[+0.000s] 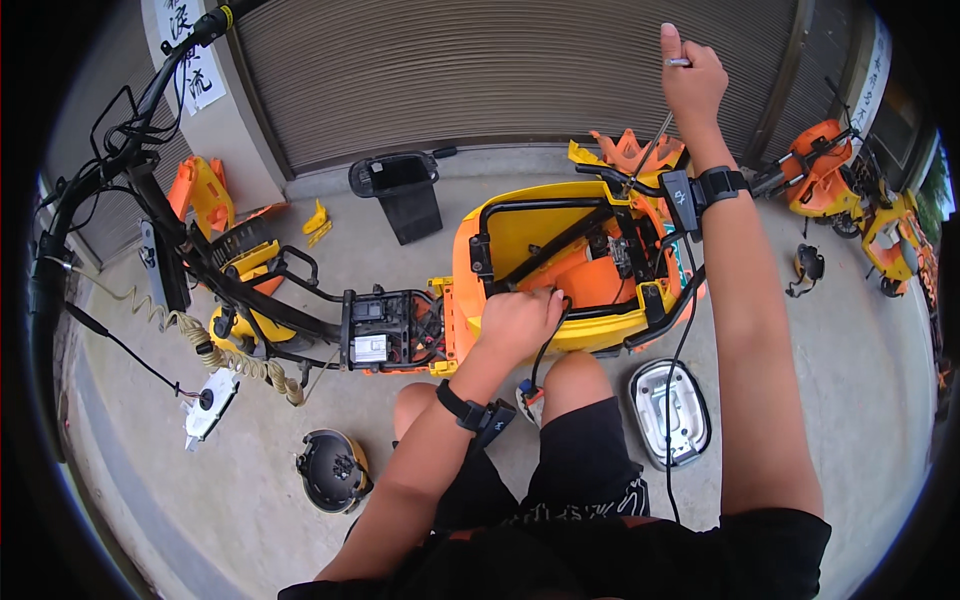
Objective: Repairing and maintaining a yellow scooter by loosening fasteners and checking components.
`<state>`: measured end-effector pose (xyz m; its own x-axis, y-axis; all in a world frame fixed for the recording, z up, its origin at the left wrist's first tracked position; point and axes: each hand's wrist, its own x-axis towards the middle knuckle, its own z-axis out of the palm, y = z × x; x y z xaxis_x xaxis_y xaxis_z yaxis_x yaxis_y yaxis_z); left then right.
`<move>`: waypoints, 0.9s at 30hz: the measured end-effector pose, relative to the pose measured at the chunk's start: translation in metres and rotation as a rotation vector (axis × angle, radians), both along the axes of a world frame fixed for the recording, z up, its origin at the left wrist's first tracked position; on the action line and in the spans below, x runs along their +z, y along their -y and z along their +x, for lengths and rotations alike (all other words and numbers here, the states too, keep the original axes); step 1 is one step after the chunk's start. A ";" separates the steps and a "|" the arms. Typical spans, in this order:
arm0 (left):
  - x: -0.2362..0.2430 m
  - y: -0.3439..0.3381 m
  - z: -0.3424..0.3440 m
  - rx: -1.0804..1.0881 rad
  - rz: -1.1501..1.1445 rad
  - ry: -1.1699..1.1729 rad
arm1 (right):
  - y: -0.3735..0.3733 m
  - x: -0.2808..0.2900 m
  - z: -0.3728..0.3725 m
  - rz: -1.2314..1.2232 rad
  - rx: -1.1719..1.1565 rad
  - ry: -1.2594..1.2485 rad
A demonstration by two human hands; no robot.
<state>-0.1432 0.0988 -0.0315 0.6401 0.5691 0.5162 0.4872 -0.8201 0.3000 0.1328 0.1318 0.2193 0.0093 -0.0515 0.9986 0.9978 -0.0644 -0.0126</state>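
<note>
Bare knees in black shorts (575,455) sit lowest in view, beside the stripped orange and yellow electric scooter body (520,240). Left hand (518,322) is curled on the scooter's near rim, gripping a thin black cable (545,350) that drops toward the knees. Right hand (690,80) is raised high, fingers pinched tight on a slim silver tool (678,62). An oval grey plastic cover (670,412) lies on the concrete by the right knee.

You are outside in soft daylight, on a grey concrete floor (250,500). In front of you is a big ribbed metal shutter (480,70), pulled down. A pale pillar (225,110) with a paper sign (190,50) stands to its left
</note>
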 end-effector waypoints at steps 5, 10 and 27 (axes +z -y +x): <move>-0.002 0.000 0.002 -0.007 -0.021 -0.011 | -0.004 -0.002 0.003 0.057 0.064 0.035; 0.001 0.000 0.001 -0.014 -0.013 -0.048 | -0.004 -0.003 0.007 0.112 0.117 0.105; 0.100 -0.047 0.024 -0.380 -0.396 0.392 | -0.008 -0.008 -0.007 0.224 0.100 0.173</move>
